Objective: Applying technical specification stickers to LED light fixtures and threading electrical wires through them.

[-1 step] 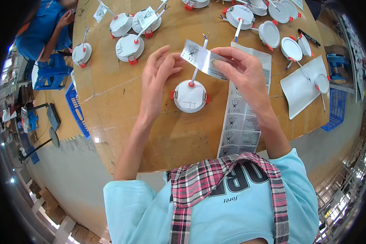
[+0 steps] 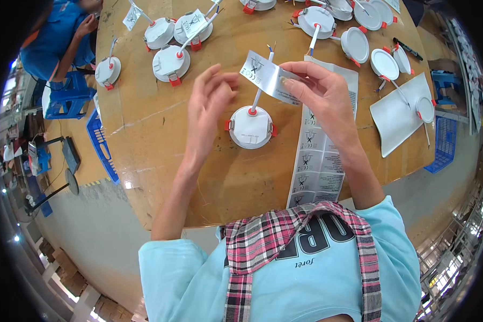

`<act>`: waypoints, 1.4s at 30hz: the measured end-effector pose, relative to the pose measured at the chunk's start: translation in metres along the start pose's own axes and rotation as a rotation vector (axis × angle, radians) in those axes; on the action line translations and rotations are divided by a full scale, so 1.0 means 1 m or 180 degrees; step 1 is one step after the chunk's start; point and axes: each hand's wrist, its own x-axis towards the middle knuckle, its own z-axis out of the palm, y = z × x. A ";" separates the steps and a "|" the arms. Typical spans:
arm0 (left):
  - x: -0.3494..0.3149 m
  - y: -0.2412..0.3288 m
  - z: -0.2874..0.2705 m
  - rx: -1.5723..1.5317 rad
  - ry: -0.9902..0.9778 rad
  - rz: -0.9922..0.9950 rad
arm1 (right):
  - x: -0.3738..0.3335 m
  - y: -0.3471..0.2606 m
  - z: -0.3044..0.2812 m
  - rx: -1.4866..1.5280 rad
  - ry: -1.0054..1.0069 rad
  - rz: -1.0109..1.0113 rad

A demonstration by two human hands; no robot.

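My right hand (image 2: pixel 321 92) pinches a silver printed label (image 2: pixel 267 78) between thumb and fingers. The label is slightly curved, its free end pointing left. Just left of that end, my left hand (image 2: pixel 210 99) is raised with loosely bent fingers apart, holding nothing. Below and between the hands lies a round white downlight (image 2: pixel 250 129), back side up, with red clips at its sides. Its white cable runs up behind the label to bare wire ends. Under my right forearm, a long sheet of silver labels (image 2: pixel 317 161) lies on the table, partly hidden.
More white downlights (image 2: pixel 172 63) with red clips stand at the back left and back right of the brown table (image 2: pixel 161 145). A white sheet (image 2: pixel 397 121) and a black marker (image 2: pixel 408 49) lie at right. At far left, a person in blue (image 2: pixel 56 40) sits near blue stools.
My left hand has shifted slightly, its fingers moving a little off the label's end. The label's free end has tilted a little, still in my right hand.
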 end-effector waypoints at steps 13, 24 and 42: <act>-0.048 0.009 -0.013 0.0571 0.0329 0.0034 | -0.003 -0.012 0.003 -0.0081 -0.0525 -0.0085; -0.011 0.039 -0.012 0.0333 -0.0448 -0.0772 | -0.001 -0.017 0.009 -0.0356 -0.0786 -0.0377; 0.015 0.023 -0.011 0.0529 -0.0461 -0.0680 | 0.006 -0.007 0.012 -0.1005 -0.0379 -0.0016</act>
